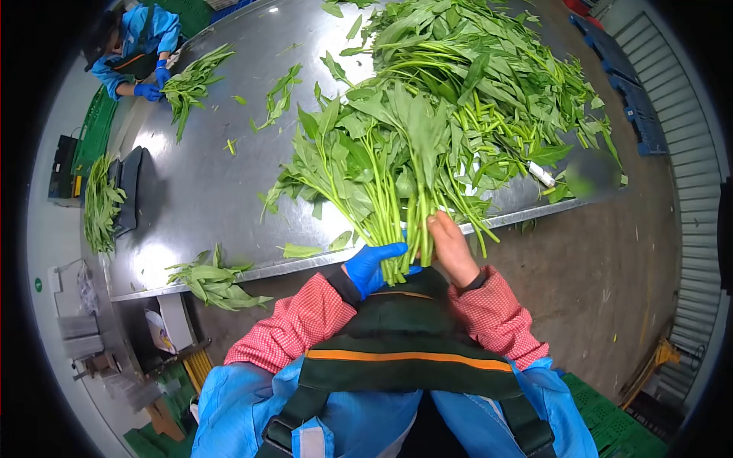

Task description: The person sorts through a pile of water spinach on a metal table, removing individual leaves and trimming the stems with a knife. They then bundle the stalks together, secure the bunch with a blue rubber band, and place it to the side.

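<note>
My left hand, in a blue glove, is closed around the stem ends of a bunch of water spinach at the table's near edge. The bunch's leaves point away from me and rest over the metal table. My right hand, without a glove, pinches several stems on the right side of the same bunch. Its thumb and index finger are visible; the other fingers are partly hidden. Right behind the bunch lies a large heap of water spinach, with short cut stem pieces on its near side.
The metal table carries loose leaves and a small bunch overhanging its near left edge. At the left stands a dark scale-like device beside more greens. Across the table, a co-worker in blue gloves holds another bunch. Green crates stand behind me.
</note>
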`<state>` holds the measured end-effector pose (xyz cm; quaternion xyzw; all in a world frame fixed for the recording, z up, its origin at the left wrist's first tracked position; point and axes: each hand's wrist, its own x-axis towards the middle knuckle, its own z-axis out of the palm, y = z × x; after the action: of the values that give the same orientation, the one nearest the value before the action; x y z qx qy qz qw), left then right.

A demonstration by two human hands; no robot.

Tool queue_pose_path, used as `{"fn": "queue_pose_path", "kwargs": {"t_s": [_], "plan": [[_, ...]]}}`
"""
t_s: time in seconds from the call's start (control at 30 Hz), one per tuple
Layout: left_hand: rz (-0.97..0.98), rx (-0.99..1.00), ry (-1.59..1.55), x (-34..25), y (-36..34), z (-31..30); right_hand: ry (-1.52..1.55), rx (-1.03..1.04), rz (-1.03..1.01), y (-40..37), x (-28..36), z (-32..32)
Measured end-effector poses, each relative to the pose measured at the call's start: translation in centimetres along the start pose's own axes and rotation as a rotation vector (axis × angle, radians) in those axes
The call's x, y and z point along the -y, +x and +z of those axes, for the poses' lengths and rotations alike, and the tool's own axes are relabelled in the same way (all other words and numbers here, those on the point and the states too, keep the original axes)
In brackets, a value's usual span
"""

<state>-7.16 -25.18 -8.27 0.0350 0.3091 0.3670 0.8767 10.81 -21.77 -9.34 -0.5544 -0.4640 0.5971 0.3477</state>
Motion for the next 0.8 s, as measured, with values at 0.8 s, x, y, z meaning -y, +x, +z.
{"fn": "queue_pose_path", "kwargs": {"t_s": [0.8], "plan": [[0.074, -0.164, 0.273, 1.1, 1.5, -1.9, -0.731, 0.459, -0.859, -5.4, 5.1, 2.6]]}}
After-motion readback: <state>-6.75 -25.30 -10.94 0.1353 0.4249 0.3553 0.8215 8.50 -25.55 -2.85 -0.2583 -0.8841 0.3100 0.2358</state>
